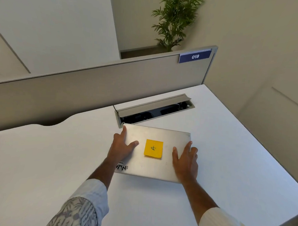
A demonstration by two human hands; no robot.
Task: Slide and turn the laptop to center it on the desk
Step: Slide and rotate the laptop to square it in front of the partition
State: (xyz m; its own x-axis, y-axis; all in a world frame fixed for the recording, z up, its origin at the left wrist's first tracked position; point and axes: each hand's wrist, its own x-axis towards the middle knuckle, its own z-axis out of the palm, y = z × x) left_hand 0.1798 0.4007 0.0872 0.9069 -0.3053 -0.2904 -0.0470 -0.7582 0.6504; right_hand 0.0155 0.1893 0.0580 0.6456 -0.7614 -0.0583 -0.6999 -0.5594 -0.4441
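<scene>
A closed silver laptop [162, 136] lies flat on the white desk [37, 158], just in front of the cable hatch. A yellow sticky note [153, 148] sits on the middle of its lid, and a dark sticker marks its near left corner. My left hand [121, 146] rests on the lid's left side, fingers spread, with fingertips reaching the far left corner. My right hand [185, 160] presses on the lid's right side, fingers wrapping over the right edge. The laptop is slightly skewed relative to the desk's edges.
An open cable hatch [153, 109] with a raised grey flap lies right behind the laptop. A grey partition [112, 79] with a blue "018" tag [195, 56] bounds the desk's far side. The desk's right edge [264, 151] drops off near the wall. A potted plant [174, 20] stands beyond.
</scene>
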